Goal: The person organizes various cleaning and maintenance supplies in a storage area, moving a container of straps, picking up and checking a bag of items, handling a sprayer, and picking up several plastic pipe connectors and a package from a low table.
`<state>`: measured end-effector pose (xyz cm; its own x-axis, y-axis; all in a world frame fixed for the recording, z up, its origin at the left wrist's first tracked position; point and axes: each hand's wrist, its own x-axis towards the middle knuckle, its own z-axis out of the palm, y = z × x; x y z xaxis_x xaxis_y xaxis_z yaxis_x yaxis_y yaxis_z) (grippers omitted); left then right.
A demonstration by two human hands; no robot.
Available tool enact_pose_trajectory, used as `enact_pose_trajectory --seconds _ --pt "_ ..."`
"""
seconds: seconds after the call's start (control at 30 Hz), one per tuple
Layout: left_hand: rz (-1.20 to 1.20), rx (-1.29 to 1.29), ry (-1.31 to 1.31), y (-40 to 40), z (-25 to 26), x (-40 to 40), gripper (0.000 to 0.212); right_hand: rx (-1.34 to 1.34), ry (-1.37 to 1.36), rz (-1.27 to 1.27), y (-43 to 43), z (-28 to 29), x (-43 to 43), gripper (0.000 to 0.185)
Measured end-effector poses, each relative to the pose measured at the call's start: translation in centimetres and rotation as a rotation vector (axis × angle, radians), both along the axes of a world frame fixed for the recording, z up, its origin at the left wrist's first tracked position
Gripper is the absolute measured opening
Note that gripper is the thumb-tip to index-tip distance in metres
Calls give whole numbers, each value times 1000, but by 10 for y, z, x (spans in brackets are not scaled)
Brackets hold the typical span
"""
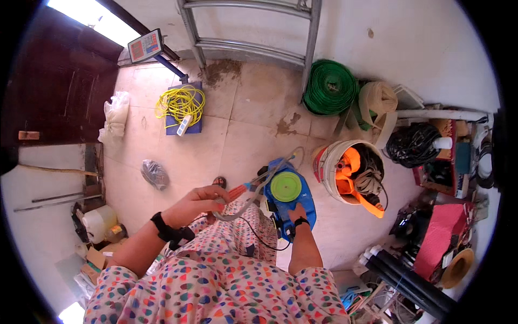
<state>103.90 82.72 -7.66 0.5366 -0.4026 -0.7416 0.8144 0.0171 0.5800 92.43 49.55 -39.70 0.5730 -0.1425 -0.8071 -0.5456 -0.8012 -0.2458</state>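
A blue knapsack sprayer (305, 188) with a round lime-green lid (286, 186) is just in front of me, beside my right leg. My right hand (297, 213) grips the near part of its tank; the fingertips are partly hidden. My left hand (208, 199) holds the spray wand's ribbed orange-red handle (238, 192) where the grey hose (247, 208) joins it. The hose loops below the handle and runs up along the sprayer's left side. A thin black cord (259, 237) hangs in a curve between my left side and the tank's bottom.
A white bucket (319, 166) with orange strap and cable stands right of the sprayer. Beyond are a green mesh roll (331, 87) and a metal ladder (251, 46). Yellow cable (180, 105) lies on a platform scale (196, 128). A plastic-wrapped bundle (155, 175) sits on the floor. Black tubes (404, 275) lie at right.
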Motion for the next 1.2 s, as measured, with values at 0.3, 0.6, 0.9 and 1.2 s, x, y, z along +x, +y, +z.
enact_pose_trajectory --seconds 0.3,0.6,0.9,1.2 --pt "279 -66 -20 87 37 1 20 -68 127 228 73 68 92 55" --pt "417 -120 -141 186 46 34 22 -94 48 469 133 92 196 55" --pt "536 -69 -258 234 53 68 24 -66 -44 609 208 107 309 49" --pt "604 94 -371 220 57 99 25 -80 -90 749 233 84 420 56"
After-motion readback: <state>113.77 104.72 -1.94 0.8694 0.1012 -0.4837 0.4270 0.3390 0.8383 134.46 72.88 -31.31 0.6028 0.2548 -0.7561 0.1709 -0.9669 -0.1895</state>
